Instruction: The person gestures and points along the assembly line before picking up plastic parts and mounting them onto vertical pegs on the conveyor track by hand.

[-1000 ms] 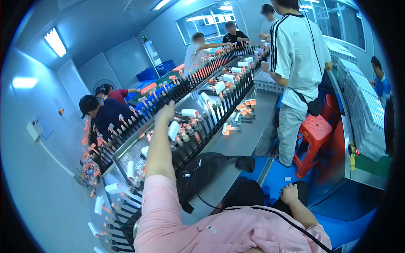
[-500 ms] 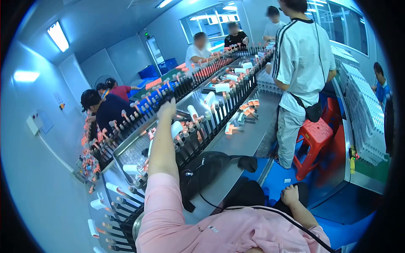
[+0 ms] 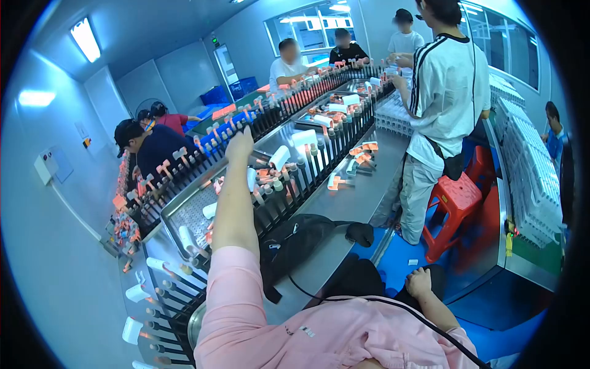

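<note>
My left hand (image 3: 239, 147) reaches out at the end of a straight arm to the far row of upright black holders (image 3: 212, 147) on the line. Small orange and white brush-like pieces top these holders. One finger points up and away from me; the others are hidden or blurred, so what they touch cannot be made out. Beneath the arm lies a metal tray (image 3: 169, 215) with loose orange and white pieces. My right hand (image 3: 420, 283) rests on my dark-clothed knee, fingers curled in, with nothing visible in it.
The near row of holders (image 3: 316, 169) carries white curved pieces. A black bag (image 3: 289, 240) lies on the metal table (image 3: 381, 190), near loose orange pieces (image 3: 362, 154). A standing co-worker (image 3: 452, 92) is beside a red stool (image 3: 458, 197). Stacked white trays (image 3: 525, 166) stand right.
My left hand has shifted slightly left, and the view has tilted a little. White pieces and holders on the line have moved. My right hand stays on the knee.
</note>
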A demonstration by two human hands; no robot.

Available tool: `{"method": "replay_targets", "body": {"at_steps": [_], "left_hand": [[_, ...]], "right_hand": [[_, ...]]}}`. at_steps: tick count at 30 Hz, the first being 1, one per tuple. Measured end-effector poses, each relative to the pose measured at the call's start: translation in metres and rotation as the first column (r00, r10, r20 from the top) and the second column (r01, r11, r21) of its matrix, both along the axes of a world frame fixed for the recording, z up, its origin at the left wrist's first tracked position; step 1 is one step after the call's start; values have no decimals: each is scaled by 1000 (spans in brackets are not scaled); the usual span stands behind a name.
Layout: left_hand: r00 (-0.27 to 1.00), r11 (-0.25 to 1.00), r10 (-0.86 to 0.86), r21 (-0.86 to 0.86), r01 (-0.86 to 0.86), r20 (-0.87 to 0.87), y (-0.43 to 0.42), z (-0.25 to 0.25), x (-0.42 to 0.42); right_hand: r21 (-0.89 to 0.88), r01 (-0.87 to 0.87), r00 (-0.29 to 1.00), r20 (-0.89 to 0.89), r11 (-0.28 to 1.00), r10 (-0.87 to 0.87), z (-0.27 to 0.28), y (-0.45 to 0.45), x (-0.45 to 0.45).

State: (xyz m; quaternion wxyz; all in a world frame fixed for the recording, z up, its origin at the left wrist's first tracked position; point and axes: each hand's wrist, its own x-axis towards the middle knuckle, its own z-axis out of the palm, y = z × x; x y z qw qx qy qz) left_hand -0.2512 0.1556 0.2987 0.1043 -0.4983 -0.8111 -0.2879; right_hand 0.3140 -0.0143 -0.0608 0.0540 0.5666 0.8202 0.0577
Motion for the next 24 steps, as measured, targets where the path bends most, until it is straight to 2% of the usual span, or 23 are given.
{"method": "replay_targets", "body": {"at_steps": [1,2,4,5,6,8,11,12,15,17,18,19,20,21,24], "left_hand": [[992,996,-67,51,73,-106,-7,14,7],[989,993,-103,47,108,-105,-13,24,17],[996,994,-89,-56,90,7,-2,14,24],[984,986,-162,-45,159,-80,-4,-2,31],[954,975,-220,-28,219,-205,15,-45,19],[996,949,-81,-304,85,25,22,-54,11],[994,947,77,-317,-51,72,-14,-3,24],[992,975,63,-221,-37,111,-8,6,19],[985,988,-157,2,157,-69,24,0,-4],[969,955,-236,167,246,-78,9,8,29],[947,954,-274,73,289,-165,31,-17,9],[989,983,-147,-114,142,-35,7,-16,34],[998,950,10,-311,12,70,-18,-13,60],[996,960,29,-281,-4,86,4,-33,30],[959,930,-245,-311,193,-139,26,-39,-26]], "right_hand": [[3,-3,1000,2,1000,3,1,1,0],[0,-6,1000,-2,1000,6,0,0,-2],[1,2,1000,-8,1000,-2,0,-1,-4],[-1,8,1000,-9,1000,-8,1,-1,-4],[-3,16,1000,-10,1000,-16,1,-3,-3],[2,16,1000,-19,1000,-16,1,-6,-3],[13,-1,1000,-23,1000,1,-3,-8,3],[18,-9,1000,-27,1000,9,-4,-5,3],[14,-29,1000,-11,999,29,-4,-2,1],[1,-26,1000,-4,1000,26,-5,-1,0],[0,-25,1000,-6,1000,25,-6,0,0],[0,-25,1000,-12,1000,25,-7,1,-2],[-8,-18,1000,-5,1000,18,-5,1,-2],[-16,-12,1000,1,1000,12,-2,1,-4],[-24,-24,1000,10,999,24,-2,-1,-3]]}}
